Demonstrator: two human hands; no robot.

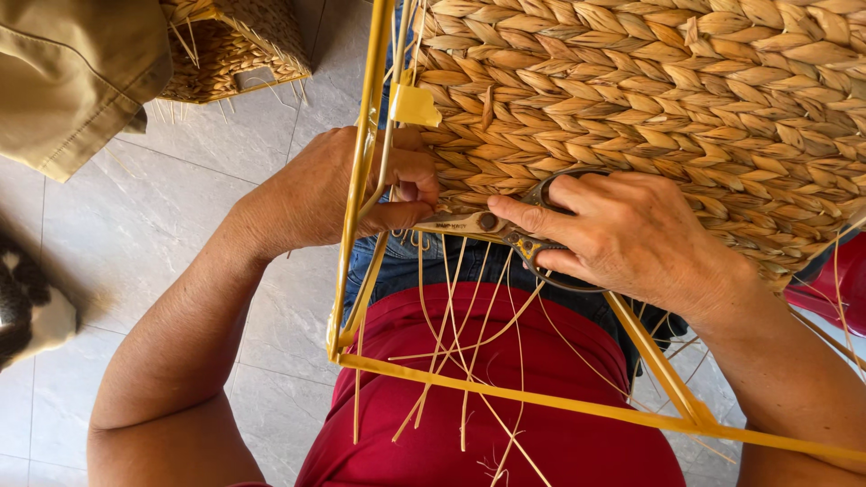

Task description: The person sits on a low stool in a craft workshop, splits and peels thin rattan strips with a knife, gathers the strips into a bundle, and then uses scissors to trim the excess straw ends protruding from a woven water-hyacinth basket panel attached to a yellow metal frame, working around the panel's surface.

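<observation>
Trimming loose strands at the edge of a woven basket on a yellow frame.

The woven basket (649, 99) fills the upper right, resting over the person's lap, its plaited side wrapped on a yellow metal frame (361, 180). Just below the basket's lower edge, the right hand (631, 234) has its fingers curled closed through the handles of the scissors (492, 225), whose blades point left along that edge. The left hand (334, 194), left of the basket, pinches thin straw strands (460, 334) against the frame bar, fingers closed on them. The strands hang down from the basket's edge over the red shirt. A second woven basket (230, 45) sits on the tiled floor, up and left of the first.
</observation>
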